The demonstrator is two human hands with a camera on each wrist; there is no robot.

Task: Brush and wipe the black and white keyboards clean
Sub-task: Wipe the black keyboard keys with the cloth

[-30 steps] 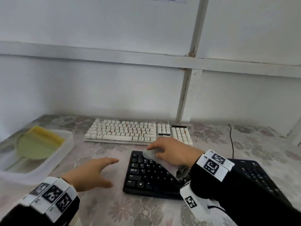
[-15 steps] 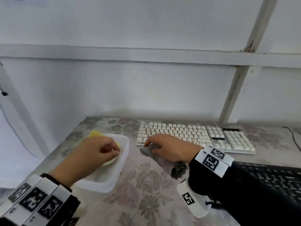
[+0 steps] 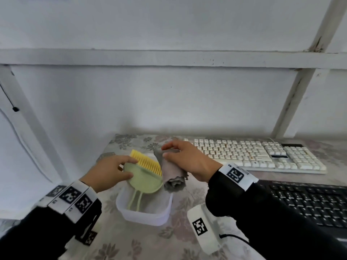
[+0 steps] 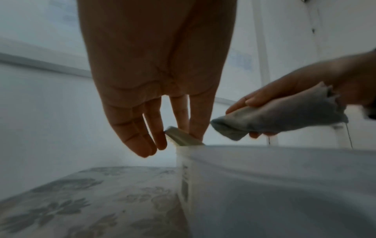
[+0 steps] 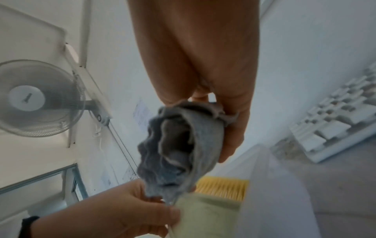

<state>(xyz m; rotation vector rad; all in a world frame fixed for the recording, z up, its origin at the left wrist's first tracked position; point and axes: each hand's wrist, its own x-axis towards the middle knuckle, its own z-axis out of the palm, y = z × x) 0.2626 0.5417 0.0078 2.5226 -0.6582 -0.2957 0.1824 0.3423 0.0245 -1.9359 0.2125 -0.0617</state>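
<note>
My left hand (image 3: 112, 170) pinches the rim of a pale green brush (image 3: 145, 178) with yellow bristles (image 3: 146, 162), tilted up out of a translucent plastic tub (image 3: 144, 212). In the left wrist view the fingers (image 4: 154, 128) clamp the brush edge (image 4: 183, 136). My right hand (image 3: 187, 160) grips a rolled grey cloth (image 3: 171, 173) just right of the brush, over the tub. The cloth (image 5: 179, 149) fills the right wrist view, above the bristles (image 5: 221, 187). The white keyboard (image 3: 259, 154) lies at the back right, the black keyboard (image 3: 309, 201) at the near right.
The table has a floral cover (image 3: 150, 241) and stands against a white wall. Its left edge falls away just beyond the tub. A wall fan (image 5: 38, 98) shows in the right wrist view. A black cable (image 3: 232, 237) runs near my right sleeve.
My view has swung left from the keyboards to the tub. The left hand took hold of the brush and lifted its head. The right hand carried the cloth left, over the tub.
</note>
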